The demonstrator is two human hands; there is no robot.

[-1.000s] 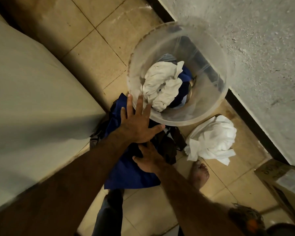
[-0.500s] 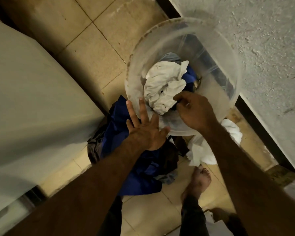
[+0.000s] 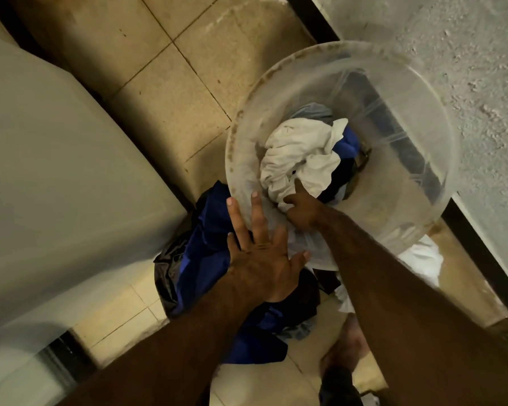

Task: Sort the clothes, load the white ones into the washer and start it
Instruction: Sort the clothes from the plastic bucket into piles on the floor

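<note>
A clear plastic bucket [image 3: 408, 218] stands on the tiled floor against the wall. Inside lies a crumpled white garment [image 3: 296, 150] on top of blue and dark clothes [image 3: 346, 148]. My right hand [image 3: 301, 208] reaches into the bucket and grips the near edge of the white garment. My left hand [image 3: 261, 259] lies flat with spread fingers against the bucket's near rim, above a pile of blue and black clothes [image 3: 200, 259] on the floor. A white heap [image 3: 423, 262] lies on the floor right of the bucket, partly hidden by my right arm.
The pale side of a large appliance [image 3: 56, 171] fills the left. A rough grey wall [image 3: 452, 54] with a dark skirting strip runs along the right. My bare foot [image 3: 346, 350] stands on the tiles below the clothes.
My right hand left the dark pile on the floor, rose into the bucket and now has hold of the white garment. My left hand stayed on the rim.
</note>
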